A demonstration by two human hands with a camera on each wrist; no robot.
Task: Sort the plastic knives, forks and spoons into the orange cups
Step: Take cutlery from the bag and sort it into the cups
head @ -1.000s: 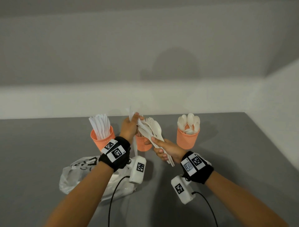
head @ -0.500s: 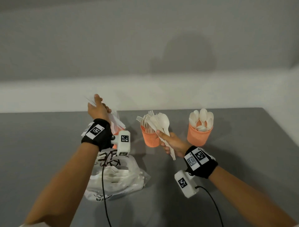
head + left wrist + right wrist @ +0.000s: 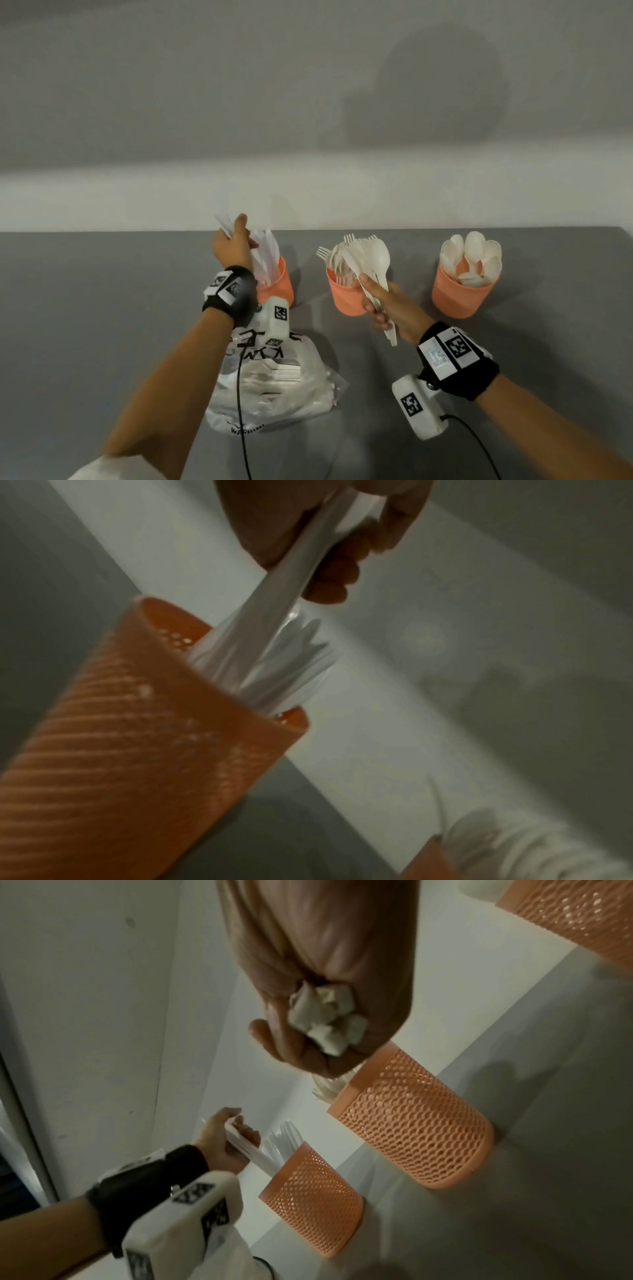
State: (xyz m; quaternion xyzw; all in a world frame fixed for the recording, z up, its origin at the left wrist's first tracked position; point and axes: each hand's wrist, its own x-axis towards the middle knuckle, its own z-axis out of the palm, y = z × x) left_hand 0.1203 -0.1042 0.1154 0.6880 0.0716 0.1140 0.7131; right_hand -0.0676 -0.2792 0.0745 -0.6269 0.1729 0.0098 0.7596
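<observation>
Three cups: orange, perforated, in a row toward the far side of the grey bench [image 3: 102,308].
Bag: a clear plastic bag [image 3: 274,390] with white cutlery inside lies nearest, under the left forearm.
Right hand: the right hand [image 3: 387,308] has its grip closed round a mixed bundle [image 3: 371,265] of spoons and forks, just in front of the middle cup [image 3: 346,298].
Left hand: the left hand [image 3: 233,245] pinches white knives [image 3: 291,569], their lower ends inside the left cup [image 3: 279,284].
Left cup: holds more knives, standing upright.
Middle cup: holds forks.
Right cup: the right cup [image 3: 459,294] holds spoons, bowls up.
</observation>
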